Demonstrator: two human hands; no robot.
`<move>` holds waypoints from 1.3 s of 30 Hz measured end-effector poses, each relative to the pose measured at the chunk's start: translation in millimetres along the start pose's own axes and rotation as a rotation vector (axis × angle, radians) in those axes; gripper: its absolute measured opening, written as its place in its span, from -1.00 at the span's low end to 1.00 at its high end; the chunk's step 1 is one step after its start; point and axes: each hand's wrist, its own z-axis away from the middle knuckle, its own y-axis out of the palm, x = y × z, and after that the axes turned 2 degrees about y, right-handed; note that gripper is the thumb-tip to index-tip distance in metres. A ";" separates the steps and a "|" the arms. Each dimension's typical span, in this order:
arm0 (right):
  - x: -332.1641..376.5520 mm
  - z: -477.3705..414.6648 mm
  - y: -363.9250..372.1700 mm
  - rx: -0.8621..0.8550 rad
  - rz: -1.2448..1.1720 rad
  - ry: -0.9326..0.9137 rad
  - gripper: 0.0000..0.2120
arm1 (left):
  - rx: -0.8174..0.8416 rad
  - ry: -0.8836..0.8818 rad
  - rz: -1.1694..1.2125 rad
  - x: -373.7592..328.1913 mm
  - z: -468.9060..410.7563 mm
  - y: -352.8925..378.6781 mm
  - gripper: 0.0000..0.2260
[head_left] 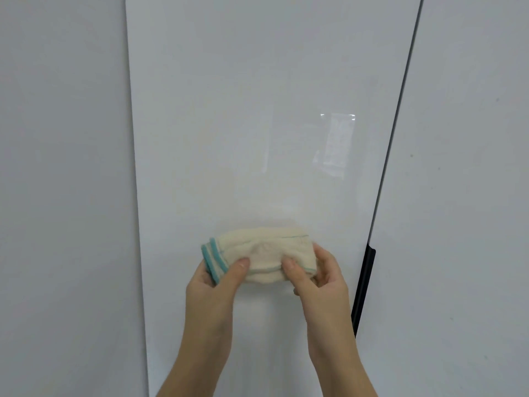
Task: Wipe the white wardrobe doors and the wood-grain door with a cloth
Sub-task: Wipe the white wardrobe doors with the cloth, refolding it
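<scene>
We grasp the folded cloth with left hand and right hand before the white wardrobe door; soft, light, limp, it seems best pinched at its ends.

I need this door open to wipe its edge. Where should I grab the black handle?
Hook fingers round the black handle from the right, at the gap beside the next door: it is a thin upright strip along the door's right edge.
</scene>
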 end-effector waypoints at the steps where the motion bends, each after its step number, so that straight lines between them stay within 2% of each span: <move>1: -0.2 -1.4 -3.5 -0.017 0.056 -0.028 -0.56 | -0.039 0.022 0.046 -4.0 -3.6 0.8 -0.67; 3: 2.1 -5.2 -13.8 -0.096 0.205 -0.125 -0.53 | -0.126 0.079 0.089 -10.8 -15.1 0.6 -0.73; 5: 5.7 -10.6 -26.4 -0.203 0.360 -0.239 -0.62 | -0.194 0.167 0.085 -19.5 -27.7 1.8 -0.68; 7: 9.5 -16.2 -40.6 -0.306 0.469 -0.322 -0.68 | -0.241 0.292 0.002 -26.1 -36.3 9.9 -0.66; 9: 12.0 -21.8 -54.2 -0.389 0.527 -0.379 -0.69 | -0.248 0.443 -0.136 -31.4 -40.6 26.0 -0.76; 11: 11.9 -29.3 -65.2 -0.435 0.562 -0.381 -0.67 | -0.213 0.686 -0.361 -31.5 -46.8 42.0 -0.78; 14: 12.5 -40.1 -75.5 -0.411 0.524 -0.302 -0.72 | -0.031 1.108 -0.811 -10.1 -65.3 60.7 -0.70; 16: 12.3 -44.9 -79.9 -0.388 0.523 -0.278 -0.77 | 0.096 1.297 -1.026 8.1 -75.9 69.0 -0.71; 18: 11.7 -48.5 -84.6 -0.383 0.538 -0.287 -0.77 | 0.114 1.407 -1.142 21.6 -79.8 70.9 -0.72; 22: 11.2 -53.5 -91.4 -0.376 0.526 -0.291 -0.79 | 0.118 1.492 -1.164 33.8 -74.9 57.8 -0.79; 25: 9.7 -53.5 -91.6 -0.368 0.522 -0.290 -0.79 | 0.215 1.528 -1.226 52.1 -64.1 31.4 -0.83; 31: 8.1 -51.8 -88.2 -0.380 0.526 -0.303 -0.79 | 0.425 1.430 -1.386 81.0 -48.6 -32.6 -0.86; 34: 7.8 -49.8 -86.4 -0.386 0.543 -0.312 -0.79 | 0.389 1.461 -1.358 59.8 -61.5 -28.2 -0.90; 39: 8.5 -49.5 -85.2 -0.403 0.586 -0.321 -0.79 | 0.234 1.557 -1.283 5.2 -102.9 -7.7 -0.91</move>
